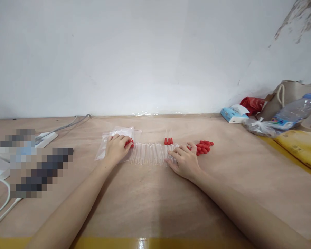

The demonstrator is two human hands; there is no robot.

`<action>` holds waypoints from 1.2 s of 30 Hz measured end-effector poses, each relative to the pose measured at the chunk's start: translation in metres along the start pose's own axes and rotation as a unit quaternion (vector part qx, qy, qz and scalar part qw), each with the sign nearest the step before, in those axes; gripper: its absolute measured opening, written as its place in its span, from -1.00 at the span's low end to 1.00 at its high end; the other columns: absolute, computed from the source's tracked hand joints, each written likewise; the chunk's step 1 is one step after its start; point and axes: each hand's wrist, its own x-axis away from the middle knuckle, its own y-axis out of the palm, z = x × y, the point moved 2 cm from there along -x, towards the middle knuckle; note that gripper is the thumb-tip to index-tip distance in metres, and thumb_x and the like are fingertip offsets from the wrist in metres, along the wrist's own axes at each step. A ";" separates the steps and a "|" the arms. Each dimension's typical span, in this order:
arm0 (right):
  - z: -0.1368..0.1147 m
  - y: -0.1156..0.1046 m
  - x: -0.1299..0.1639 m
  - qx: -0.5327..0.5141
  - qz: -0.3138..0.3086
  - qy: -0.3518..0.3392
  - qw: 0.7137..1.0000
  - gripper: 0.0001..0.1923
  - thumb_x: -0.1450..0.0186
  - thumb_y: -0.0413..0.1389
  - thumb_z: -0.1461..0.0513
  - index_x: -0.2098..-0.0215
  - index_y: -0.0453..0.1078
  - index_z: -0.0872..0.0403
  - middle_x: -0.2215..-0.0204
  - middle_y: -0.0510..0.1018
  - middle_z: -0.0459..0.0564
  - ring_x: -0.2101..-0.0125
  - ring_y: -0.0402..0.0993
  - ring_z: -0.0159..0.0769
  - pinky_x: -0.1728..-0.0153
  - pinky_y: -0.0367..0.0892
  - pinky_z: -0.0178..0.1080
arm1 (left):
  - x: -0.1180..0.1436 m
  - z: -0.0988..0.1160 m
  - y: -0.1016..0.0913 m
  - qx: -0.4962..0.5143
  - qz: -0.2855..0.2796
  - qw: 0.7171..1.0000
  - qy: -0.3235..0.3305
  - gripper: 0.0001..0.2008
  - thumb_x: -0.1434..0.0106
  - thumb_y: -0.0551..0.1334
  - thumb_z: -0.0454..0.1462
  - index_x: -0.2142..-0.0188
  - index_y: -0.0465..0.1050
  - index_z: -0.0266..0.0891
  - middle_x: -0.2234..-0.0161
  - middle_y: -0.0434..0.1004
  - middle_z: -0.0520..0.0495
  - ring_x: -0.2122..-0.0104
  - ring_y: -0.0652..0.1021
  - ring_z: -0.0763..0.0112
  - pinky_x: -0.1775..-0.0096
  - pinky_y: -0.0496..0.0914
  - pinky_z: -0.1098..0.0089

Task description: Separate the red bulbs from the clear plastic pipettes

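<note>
Tubes [150, 154] between plastic bag [119, 133] leftward and caps [204, 147] rightward.

Your left hand [116, 148] rests palm-down on a clear plastic bag [114, 138], fingertips over red caps [130, 142]. Your right hand [184, 159] lies flat on the row of clear tubes [149, 154], beside a red cap pile [204, 146].

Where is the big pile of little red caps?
In the head view, the pile of red caps lies on the table, just right of the right hand and the row of clear tubes.
</note>
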 end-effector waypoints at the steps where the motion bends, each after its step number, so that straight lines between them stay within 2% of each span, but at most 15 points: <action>1: 0.000 -0.001 0.000 -0.004 -0.007 -0.002 1.000 -0.72 -0.22 0.01 0.05 0.35 0.44 0.04 0.48 0.50 -0.06 0.34 0.29 -0.29 0.02 -0.15 0.01 | 0.000 0.001 0.003 -0.008 -0.002 1.000 0.010 -0.80 -0.21 0.06 -0.19 0.36 0.43 -0.13 0.35 0.50 -0.08 0.24 0.40 0.17 0.19 0.15 0.17; 6: 0.000 -0.001 0.003 -0.001 -0.032 -0.005 0.999 -0.66 -0.20 0.00 -0.01 0.34 0.44 0.05 0.46 0.49 -0.03 0.33 0.30 -0.25 0.01 -0.16 0.05 | 0.001 0.000 0.009 -0.011 0.015 1.000 0.019 -0.79 -0.20 0.08 -0.14 0.31 0.46 -0.10 0.29 0.47 -0.12 0.22 0.37 0.14 0.20 0.14 0.17; 11: -0.001 -0.002 0.002 -0.001 -0.026 0.006 1.000 -0.60 -0.20 -0.02 -0.04 0.23 0.41 0.06 0.39 0.51 0.01 0.31 0.31 -0.22 0.01 -0.16 0.04 | 0.003 0.002 0.005 -0.010 0.008 0.999 0.029 -0.77 -0.14 0.15 -0.11 0.25 0.45 -0.09 0.21 0.43 -0.12 0.18 0.34 0.12 0.17 0.11 0.14; 16: 0.010 -0.012 0.000 0.008 -0.010 0.042 0.999 -0.66 -0.24 -0.04 0.02 0.27 0.41 0.07 0.40 0.53 0.00 0.30 0.33 -0.24 0.01 -0.14 -0.01 | -0.005 0.022 -0.006 0.032 0.002 0.999 0.040 -0.76 -0.13 0.16 -0.15 0.20 0.43 -0.09 0.13 0.40 -0.12 0.13 0.34 0.11 0.15 0.10 0.12; 20: 0.023 -0.018 0.007 0.005 -0.001 0.056 0.998 -0.72 -0.26 -0.03 0.08 0.32 0.41 0.07 0.41 0.55 -0.02 0.32 0.35 -0.27 0.02 -0.12 -0.04 | -0.028 0.058 -0.005 0.107 -0.063 0.992 0.023 -0.80 -0.16 0.12 -0.13 0.32 0.46 -0.12 0.20 0.44 -0.08 0.13 0.36 0.18 0.13 0.13 0.15; 23: 0.029 -0.020 0.014 -0.002 0.030 0.077 0.997 -0.78 -0.25 -0.01 0.12 0.34 0.41 0.07 0.46 0.54 -0.06 0.36 0.36 -0.31 0.03 -0.09 -0.07 | -0.048 0.087 0.007 0.140 -0.153 0.978 -0.035 -0.74 -0.13 0.12 -0.06 0.39 0.47 -0.13 0.22 0.45 -0.09 0.08 0.35 0.14 0.07 0.12 0.13; 26: 0.029 -0.019 0.018 -0.012 0.053 0.083 0.995 -0.81 -0.24 0.01 0.15 0.35 0.41 0.06 0.51 0.52 -0.09 0.39 0.35 -0.33 0.03 -0.09 -0.09 | -0.067 0.109 0.024 0.144 -0.207 0.964 -0.079 -0.64 -0.12 0.08 0.01 0.44 0.49 -0.16 0.24 0.49 -0.14 0.08 0.37 0.06 0.06 0.13 0.10; 29: 0.027 -0.017 0.019 -0.023 0.057 0.079 0.995 -0.83 -0.23 0.01 0.17 0.35 0.41 0.05 0.50 0.52 -0.10 0.38 0.35 -0.34 0.01 -0.10 -0.09 | -0.081 0.122 0.042 0.143 -0.256 0.948 -0.124 -0.64 -0.08 0.10 0.01 0.50 0.49 -0.20 0.30 0.52 -0.19 0.12 0.41 0.01 0.06 0.13 0.04; 32: 0.025 -0.016 0.021 -0.029 0.055 0.076 0.995 -0.84 -0.23 0.01 0.17 0.34 0.40 0.05 0.50 0.52 -0.10 0.39 0.35 -0.34 0.00 -0.10 -0.08 | -0.092 0.128 0.056 0.145 -0.305 0.926 -0.166 -0.75 0.00 0.20 -0.09 0.51 0.48 -0.24 0.32 0.54 -0.23 0.19 0.46 0.00 0.11 0.18 0.02; 36: 0.026 -0.016 0.023 -0.027 0.061 0.075 0.995 -0.85 -0.22 0.02 0.18 0.35 0.40 0.05 0.50 0.52 -0.11 0.39 0.34 -0.34 0.00 -0.09 -0.08 | -0.103 0.131 0.058 0.178 -0.334 0.911 -0.167 -0.83 0.05 0.25 -0.19 0.53 0.45 -0.27 0.40 0.54 -0.23 0.25 0.49 -0.01 0.16 0.21 0.01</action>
